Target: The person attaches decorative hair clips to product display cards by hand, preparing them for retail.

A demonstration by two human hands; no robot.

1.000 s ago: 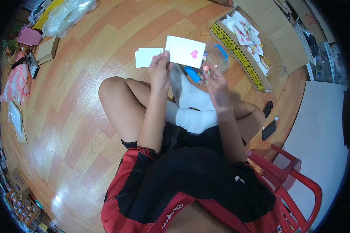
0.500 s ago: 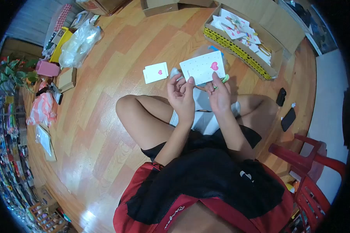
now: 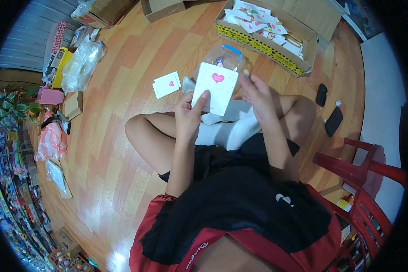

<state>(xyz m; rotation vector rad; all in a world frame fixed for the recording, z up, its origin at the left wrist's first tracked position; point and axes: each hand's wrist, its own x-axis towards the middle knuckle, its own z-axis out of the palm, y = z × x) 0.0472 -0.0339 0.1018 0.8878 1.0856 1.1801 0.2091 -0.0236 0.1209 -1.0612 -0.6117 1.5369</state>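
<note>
My left hand [image 3: 190,113] grips a white dotted card [image 3: 222,93] with a pink heart, its thumb across the front and fingers behind. The card is tilted upright above my crossed legs. To its right, my right hand [image 3: 260,96] is raised and apart from the card, thumb and finger pinched together. A small greenish spot shows at those fingertips, too small to name. Behind the card, a clear plastic container [image 3: 237,57] with a blue edge is partly hidden. A small stack of similar white cards [image 3: 164,87] lies on the floor to the left.
An open cardboard box [image 3: 263,53] with yellow tape holds many heart cards at the upper right. A black phone [image 3: 334,121] and a small black object [image 3: 321,94] lie right. A red plastic chair [image 3: 365,174] stands lower right. Plastic bags [image 3: 82,66] and shelves line the left.
The card has turned from sideways to upright and is now in my left hand alone. My right hand has let go of it and moved to its right. The camera view has shifted.
</note>
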